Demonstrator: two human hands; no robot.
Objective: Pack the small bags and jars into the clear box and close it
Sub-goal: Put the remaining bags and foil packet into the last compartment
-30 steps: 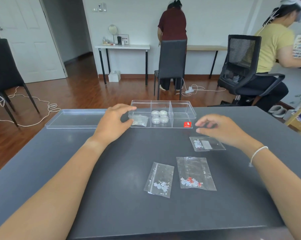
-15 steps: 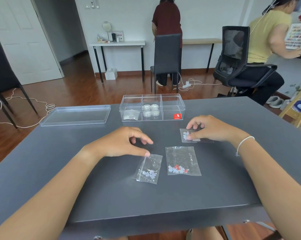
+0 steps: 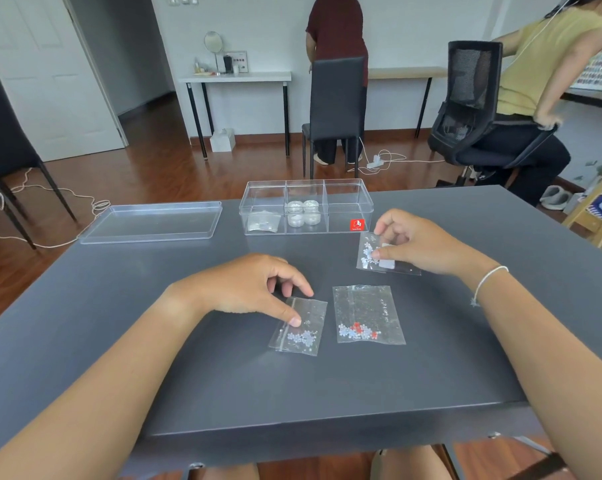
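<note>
The left hand rests low on the dark table, fingers curled, with its thumb tip pressed on the top edge of a small clear bag holding pale blue flower beads; the other fingers are bent above the bag's sealed strip, so the hand pins the bag flat and does not lift it. Just to the right of that hand lies a second, larger bag with blue and red beads, flat on the table and touched by neither hand.

The right hand is farther from the body and pinches a third bag between thumb and fingers, its near edge still lying on the table. This bag holds pale beads and a white slip.

Beyond the right hand, just past its fingertips, stands the clear box, open, with three compartments. The left compartment holds a small bag, the middle one holds four little round jars, and the right one looks bare apart from a red sticker on its front wall. The clear lid lies upturned on the table, well beyond and to the left of the left hand, apart from the box.
</note>
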